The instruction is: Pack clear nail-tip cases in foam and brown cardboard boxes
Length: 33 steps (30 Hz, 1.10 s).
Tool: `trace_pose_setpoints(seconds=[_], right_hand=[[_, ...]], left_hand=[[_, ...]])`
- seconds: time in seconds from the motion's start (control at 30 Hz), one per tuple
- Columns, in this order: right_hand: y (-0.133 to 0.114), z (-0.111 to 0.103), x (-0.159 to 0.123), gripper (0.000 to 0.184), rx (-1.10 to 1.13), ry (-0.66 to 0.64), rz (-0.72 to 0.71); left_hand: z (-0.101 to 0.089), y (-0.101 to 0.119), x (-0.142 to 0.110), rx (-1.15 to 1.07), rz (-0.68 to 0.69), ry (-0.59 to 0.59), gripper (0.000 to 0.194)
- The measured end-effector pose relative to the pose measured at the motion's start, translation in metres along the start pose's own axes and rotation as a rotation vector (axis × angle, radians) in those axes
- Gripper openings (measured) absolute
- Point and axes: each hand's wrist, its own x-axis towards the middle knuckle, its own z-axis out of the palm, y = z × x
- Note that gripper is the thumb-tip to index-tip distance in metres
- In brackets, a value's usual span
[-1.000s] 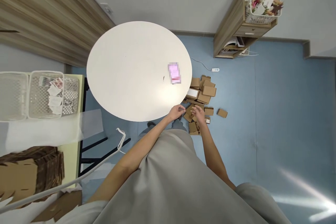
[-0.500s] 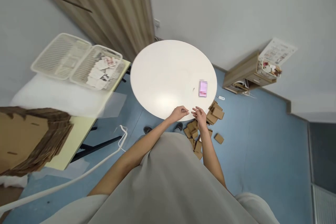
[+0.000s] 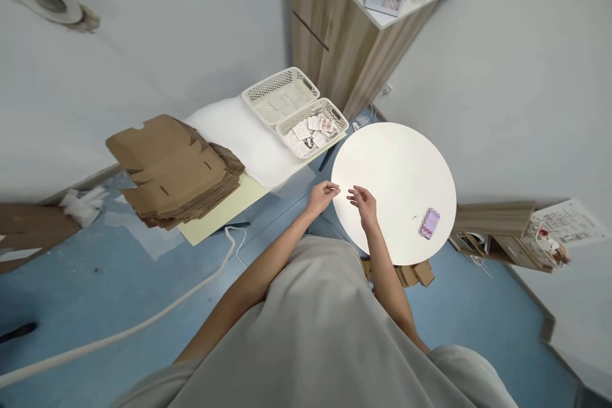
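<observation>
My left hand [image 3: 324, 197] is held in the air near the left edge of the round white table [image 3: 382, 159]. Its fingers reach forward, loosely bent, and I see nothing between them. Over the tabletop, a short way to the right, my right hand [image 3: 364, 205] has its fingers apart and is bare. The two hands do not touch. A pixelated purple-pink item [image 3: 429, 223] lies on the right part of the table, with a tiny dark bit [image 3: 414, 217] beside it.
To the left, a pale yellow table [image 3: 224, 210] bears a stack of flat cardboard boxes [image 3: 176, 169], an open white basket [image 3: 282, 95] and another basket [image 3: 345, 129] of small packets. Cardboard pieces [image 3: 423, 273] lie under the round table. A white tube [image 3: 157, 319] crosses the lower left.
My view has turned left, so the round table now sits further right and the cardboard stack shows more fully. Both hands stay in front of me, fingers slightly shifted.
</observation>
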Motion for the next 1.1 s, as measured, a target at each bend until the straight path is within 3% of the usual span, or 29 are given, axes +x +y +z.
trace_pose_setpoints(seconds=[0.33, 0.5, 0.63, 0.87, 1.0, 1.1], right_hand=[[-0.03, 0.095, 0.13, 0.032, -0.23, -0.158, -0.174], [-0.046, 0.129, 0.205, 0.02, -0.445, -0.191, -0.228], [-0.049, 0.161, 0.256, 0.02, -0.728, -0.365, -0.263], [-0.031, 0.231, 0.298, 0.048, -1.208, -0.74, -0.485], [-0.018, 0.255, 0.31, 0.066, -1.271, -0.99, -0.633], [-0.009, 0.265, 0.312, 0.069, -1.301, -1.071, -0.655]], left_hand=[[-0.079, 0.015, 0.06, -0.042, -0.034, 0.213, 0.023], [-0.103, 0.032, 0.098, -0.032, -0.06, 0.282, 0.025], [-0.112, 0.036, 0.125, 0.018, -0.129, 0.332, 0.026], [-0.122, 0.025, 0.154, 0.027, -0.225, 0.422, 0.024], [-0.129, 0.021, 0.156, 0.037, -0.27, 0.488, 0.026], [-0.134, 0.019, 0.155, 0.031, -0.284, 0.532, 0.025]])
